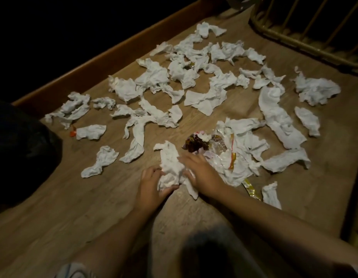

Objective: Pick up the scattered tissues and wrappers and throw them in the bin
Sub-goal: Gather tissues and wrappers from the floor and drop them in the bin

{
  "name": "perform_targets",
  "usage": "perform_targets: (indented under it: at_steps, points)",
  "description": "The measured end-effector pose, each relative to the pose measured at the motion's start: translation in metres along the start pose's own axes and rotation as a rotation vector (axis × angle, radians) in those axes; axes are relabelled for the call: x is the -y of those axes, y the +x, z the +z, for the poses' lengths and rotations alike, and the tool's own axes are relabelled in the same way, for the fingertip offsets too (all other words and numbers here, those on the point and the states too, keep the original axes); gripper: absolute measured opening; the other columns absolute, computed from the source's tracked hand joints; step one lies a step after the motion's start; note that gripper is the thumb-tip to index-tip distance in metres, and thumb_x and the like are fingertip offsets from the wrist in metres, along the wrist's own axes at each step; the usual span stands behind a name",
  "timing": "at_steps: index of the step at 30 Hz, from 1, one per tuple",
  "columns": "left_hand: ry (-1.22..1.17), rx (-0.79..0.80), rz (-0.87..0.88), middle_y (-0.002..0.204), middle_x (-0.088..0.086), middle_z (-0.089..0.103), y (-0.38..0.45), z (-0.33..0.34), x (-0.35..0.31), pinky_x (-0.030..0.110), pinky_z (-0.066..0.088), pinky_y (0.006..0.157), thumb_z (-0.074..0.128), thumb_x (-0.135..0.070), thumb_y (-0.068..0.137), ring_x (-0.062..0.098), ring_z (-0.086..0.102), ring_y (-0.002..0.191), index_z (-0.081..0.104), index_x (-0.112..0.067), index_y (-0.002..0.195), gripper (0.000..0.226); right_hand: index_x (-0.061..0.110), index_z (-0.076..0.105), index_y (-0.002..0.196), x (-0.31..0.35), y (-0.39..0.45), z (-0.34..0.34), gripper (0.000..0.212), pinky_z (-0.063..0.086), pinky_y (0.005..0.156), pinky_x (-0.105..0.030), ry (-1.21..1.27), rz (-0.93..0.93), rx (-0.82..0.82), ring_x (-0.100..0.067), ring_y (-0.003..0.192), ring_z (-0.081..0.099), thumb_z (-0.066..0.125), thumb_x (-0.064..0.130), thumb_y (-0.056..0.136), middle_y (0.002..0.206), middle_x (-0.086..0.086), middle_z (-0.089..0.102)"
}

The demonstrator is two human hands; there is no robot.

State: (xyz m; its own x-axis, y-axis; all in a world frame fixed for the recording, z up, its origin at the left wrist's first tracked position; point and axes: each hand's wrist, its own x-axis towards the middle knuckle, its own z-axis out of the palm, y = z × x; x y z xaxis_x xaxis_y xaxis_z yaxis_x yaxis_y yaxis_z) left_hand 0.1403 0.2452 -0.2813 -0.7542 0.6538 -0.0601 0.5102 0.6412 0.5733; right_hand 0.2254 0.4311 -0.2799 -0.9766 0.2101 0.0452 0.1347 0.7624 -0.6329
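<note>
- Head view: my left hand [152,187] and my right hand [200,173] are both on one crumpled tissue [170,167], close in front of me on the floor [53,217].
- My left fingers curl under and around its left side and its lower edge; my right fingers curl over its right side. So I grip this tissue between my two hands. It seems to be still touching the floor, but I cannot tell for sure.
- Just beside my right hand there is a small heap: a dark wrapper [194,143], a clear plastic wrapper [220,155] with a yellow-red strip, and more tissues under and around them.
- A gold wrapper [251,189] lies near my right forearm, and one small tissue is beside it.
- Further out the floor is covered with many white tissues [204,81], from the left side to the far right. A small orange wrapper [72,133] touches one tissue on the left.
- At the left edge I see something dark and rounded [23,149]. It may be a bin bag, but it is too dark to be certain.
- My judgement: the task is at the very beginning. Nearly everything is still on the floor, and I see nothing thrown away.
- What is left: to lift this tissue, to gather all the others and the wrappers, and to carry them to the bin.
</note>
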Motion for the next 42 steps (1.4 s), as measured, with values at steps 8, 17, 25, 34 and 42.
perform_targets:
  at_steps: [8,17,25,34,42]
  points:
    - [0.039,-0.028,-0.019,0.075,-0.005,0.053,-0.038,-0.016,0.038,0.024,0.03,0.063,0.05,-0.079,0.074,0.011,0.044,0.075,0.058,-0.02,0.075,0.06,0.018,0.058,0.097,-0.001,-0.042,0.022,0.02,0.039,0.074,-0.028,-0.125,-0.142,0.099,-0.018,0.097,0.046,0.062,0.034,0.087,0.107,-0.004,0.05]
    - [-0.096,-0.229,-0.189,0.137,0.004,0.042,-0.002,-0.037,0.014,0.026,0.038,0.102,0.067,-0.006,0.084,0.014,0.044,0.122,0.045,-0.022,0.141,0.063,0.012,0.067,0.115,0.002,-0.033,-0.011,0.05,0.046,0.087,-0.019,-0.014,0.019,-0.187,-0.018,0.098,0.061,0.06,-0.01,0.07,0.11,-0.005,0.069]
    - [-0.004,0.228,0.075,0.152,0.005,0.037,0.041,0.006,-0.006,0.033,0.021,0.115,0.071,-0.02,0.083,0.029,0.026,0.144,0.04,-0.023,0.145,0.07,0.011,0.054,0.07,0.01,-0.034,-0.016,0.018,0.047,0.059,-0.036,-0.138,-0.051,-0.052,-0.016,0.08,0.044,0.054,0.028,0.077,0.083,-0.002,0.045]
    - [-0.028,0.049,-0.097,0.091,0.003,0.066,0.04,-0.037,-0.007,0.027,0.046,0.071,0.077,-0.025,0.071,0.021,0.063,0.087,0.073,-0.018,0.083,0.015,0.006,0.065,0.097,0.022,-0.003,-0.019,0.014,0.04,0.079,-0.024,-0.037,0.23,-0.072,-0.027,0.094,0.058,0.063,0.006,0.082,0.103,-0.009,0.059]
    - [0.075,-0.255,-0.036,0.121,0.007,0.064,0.098,-0.184,-0.023,0.029,0.047,0.083,0.074,-0.011,0.08,0.025,0.06,0.11,0.064,-0.014,0.119,0.04,0.023,0.061,0.117,0.118,0.066,-0.08,0.035,0.046,0.076,-0.025,0.073,0.067,-0.101,-0.01,0.093,0.059,0.071,0.033,0.085,0.108,-0.001,0.068]
